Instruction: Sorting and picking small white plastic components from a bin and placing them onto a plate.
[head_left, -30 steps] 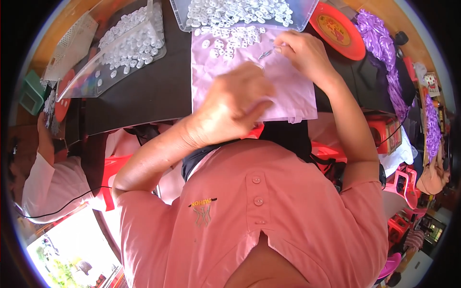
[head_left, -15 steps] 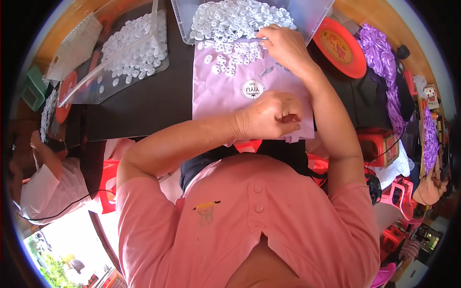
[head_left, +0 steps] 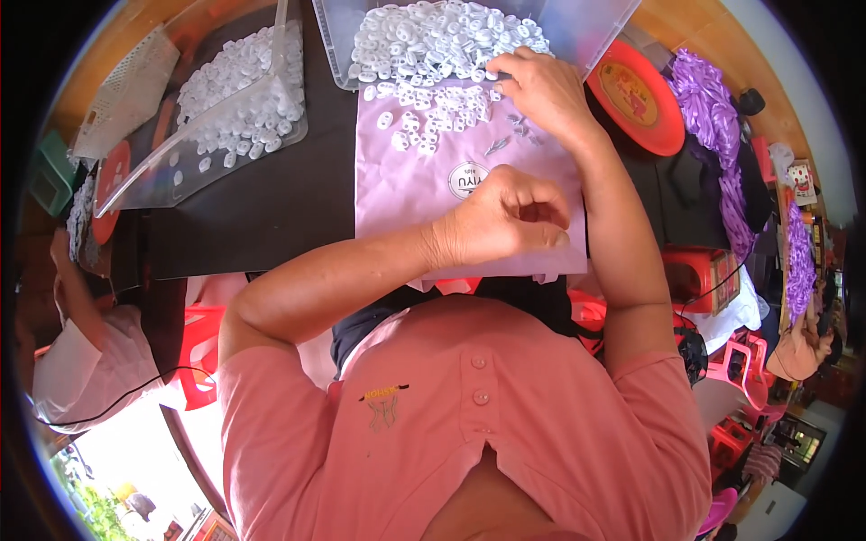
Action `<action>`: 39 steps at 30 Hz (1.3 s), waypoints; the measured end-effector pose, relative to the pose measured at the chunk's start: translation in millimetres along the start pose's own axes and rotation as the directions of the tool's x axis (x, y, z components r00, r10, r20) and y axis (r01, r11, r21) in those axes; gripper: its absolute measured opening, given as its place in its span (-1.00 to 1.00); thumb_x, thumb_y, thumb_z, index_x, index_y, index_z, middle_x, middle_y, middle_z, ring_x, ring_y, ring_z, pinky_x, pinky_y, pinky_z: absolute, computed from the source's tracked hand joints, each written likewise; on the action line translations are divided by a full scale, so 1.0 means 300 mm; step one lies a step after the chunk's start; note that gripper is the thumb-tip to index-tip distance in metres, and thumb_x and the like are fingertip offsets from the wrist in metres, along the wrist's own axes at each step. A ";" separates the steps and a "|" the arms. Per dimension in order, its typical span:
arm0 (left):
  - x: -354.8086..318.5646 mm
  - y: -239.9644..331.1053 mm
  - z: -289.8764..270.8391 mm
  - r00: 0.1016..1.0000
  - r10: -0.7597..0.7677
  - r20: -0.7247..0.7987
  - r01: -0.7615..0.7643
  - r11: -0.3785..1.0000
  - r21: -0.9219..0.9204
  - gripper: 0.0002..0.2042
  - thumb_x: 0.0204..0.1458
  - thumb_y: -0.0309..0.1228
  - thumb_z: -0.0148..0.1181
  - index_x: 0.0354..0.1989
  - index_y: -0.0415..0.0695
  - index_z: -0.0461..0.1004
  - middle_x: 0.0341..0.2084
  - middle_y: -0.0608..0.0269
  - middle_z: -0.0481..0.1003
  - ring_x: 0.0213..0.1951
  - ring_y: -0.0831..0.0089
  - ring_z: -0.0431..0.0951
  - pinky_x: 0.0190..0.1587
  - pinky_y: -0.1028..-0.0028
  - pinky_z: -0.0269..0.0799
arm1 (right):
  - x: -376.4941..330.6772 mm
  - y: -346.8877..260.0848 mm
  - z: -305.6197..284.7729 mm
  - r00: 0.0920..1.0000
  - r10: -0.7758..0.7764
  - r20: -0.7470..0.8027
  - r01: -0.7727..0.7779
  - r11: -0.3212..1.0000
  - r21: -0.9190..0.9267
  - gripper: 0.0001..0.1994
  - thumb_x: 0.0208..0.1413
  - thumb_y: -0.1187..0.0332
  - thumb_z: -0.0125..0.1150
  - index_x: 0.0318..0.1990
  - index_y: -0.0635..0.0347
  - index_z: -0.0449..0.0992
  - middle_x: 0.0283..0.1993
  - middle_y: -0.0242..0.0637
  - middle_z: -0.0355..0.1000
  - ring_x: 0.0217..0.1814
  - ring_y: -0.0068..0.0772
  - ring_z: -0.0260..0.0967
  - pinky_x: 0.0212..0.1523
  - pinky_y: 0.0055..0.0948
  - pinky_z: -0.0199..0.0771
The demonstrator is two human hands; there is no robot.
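Observation:
My right hand (head_left: 548,93) reaches over the front edge of a clear plastic bin (head_left: 591,32), its forefinger and thumb apart beside small white oval pieces with holes (head_left: 442,41). More of these pieces (head_left: 451,108) lie loose on a lilac cloth bag (head_left: 388,198) in front of the bin. A few thin grey pieces (head_left: 498,144) rest near my right wrist. Above the bag's near part is my left hand (head_left: 496,216), fingers curled and a gap between thumb and forefinger. Nothing shows in it.
Another clear bin (head_left: 135,194) of white pieces stands left on the black table (head_left: 244,234). A red oval tray (head_left: 636,99) and shiny purple ribbon (head_left: 708,108) lie to the right. A person in a white top (head_left: 99,370) is at far left. Red stools (head_left: 194,352) stand below.
My left thumb and forefinger have parted a little. My right hand stays at the bin's front edge. The whole view has shifted slightly, and more grey pieces show.

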State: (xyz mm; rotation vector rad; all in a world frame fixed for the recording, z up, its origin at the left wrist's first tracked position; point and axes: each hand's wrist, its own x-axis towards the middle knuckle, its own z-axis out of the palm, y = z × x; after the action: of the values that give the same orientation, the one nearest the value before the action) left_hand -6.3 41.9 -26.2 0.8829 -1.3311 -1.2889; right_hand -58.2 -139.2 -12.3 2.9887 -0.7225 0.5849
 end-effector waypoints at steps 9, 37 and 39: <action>0.034 0.133 -0.080 0.790 -0.292 -0.539 0.097 0.928 -0.361 -0.80 0.06 -0.48 0.12 -0.19 -0.36 0.46 -0.48 0.16 0.50 -0.51 0.46 0.48 -0.50 0.54 0.35 | -0.004 0.064 0.006 0.995 0.088 0.039 -0.089 0.696 0.712 -0.82 0.07 0.41 0.16 -0.19 0.20 0.58 -0.38 -0.37 0.52 -0.34 -0.56 0.41 -0.27 -0.53 0.39; 0.097 0.085 -0.280 0.868 -0.184 -0.460 -0.039 0.900 -0.433 -0.80 0.22 -0.39 -0.02 -0.27 -0.31 0.40 -0.41 0.17 0.45 -0.38 0.40 0.45 -0.39 0.43 0.34 | -0.026 -0.068 -0.122 0.960 -0.124 -0.251 0.269 0.660 0.702 -0.77 0.03 0.59 0.22 -0.12 0.22 0.55 -0.35 -0.43 0.43 -0.34 -0.62 0.34 -0.30 -0.61 0.36; 0.097 0.079 -0.290 0.869 -0.205 -0.450 -0.035 0.882 -0.469 -0.80 0.22 -0.39 -0.03 -0.26 -0.31 0.40 -0.41 0.17 0.45 -0.38 0.41 0.45 -0.39 0.43 0.33 | -0.024 -0.069 -0.122 0.924 -0.197 -0.328 0.368 0.693 0.620 -0.75 0.02 0.61 0.22 -0.11 0.22 0.55 -0.35 -0.40 0.43 -0.34 -0.61 0.34 -0.32 -0.61 0.36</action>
State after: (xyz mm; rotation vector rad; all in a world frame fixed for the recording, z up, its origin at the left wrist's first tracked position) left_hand 76.2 -1.3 -7.8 0.8542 -0.5474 -1.2674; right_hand -68.0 -113.9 20.8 3.4326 0.0197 1.4156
